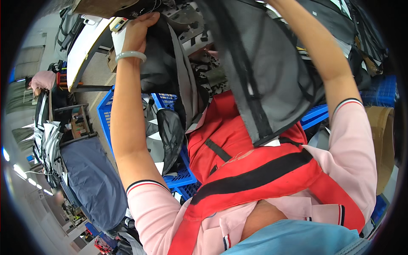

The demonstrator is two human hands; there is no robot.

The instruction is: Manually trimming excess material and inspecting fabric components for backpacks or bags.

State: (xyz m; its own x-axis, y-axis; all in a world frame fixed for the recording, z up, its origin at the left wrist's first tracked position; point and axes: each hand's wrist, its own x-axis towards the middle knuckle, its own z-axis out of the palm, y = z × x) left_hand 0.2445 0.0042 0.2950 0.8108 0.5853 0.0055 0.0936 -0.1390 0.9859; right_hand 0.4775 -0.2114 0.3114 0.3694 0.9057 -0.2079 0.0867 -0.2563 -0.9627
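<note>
Beyond our red, black-banded fabric apron [255, 174], our left hand [142, 32] curls narrowly beside a limp black fabric panel [159, 63], its grip unclear. A grey, black-trimmed fabric piece [276, 72] partly covers the apron; we cannot see our right hand's fingers.

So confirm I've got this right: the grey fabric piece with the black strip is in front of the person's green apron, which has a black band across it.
Not quite: the apron is red, not green, as the head view shows. The rest stands: the grey fabric piece with the black strip is in front of it, and a black band crosses it.
</note>
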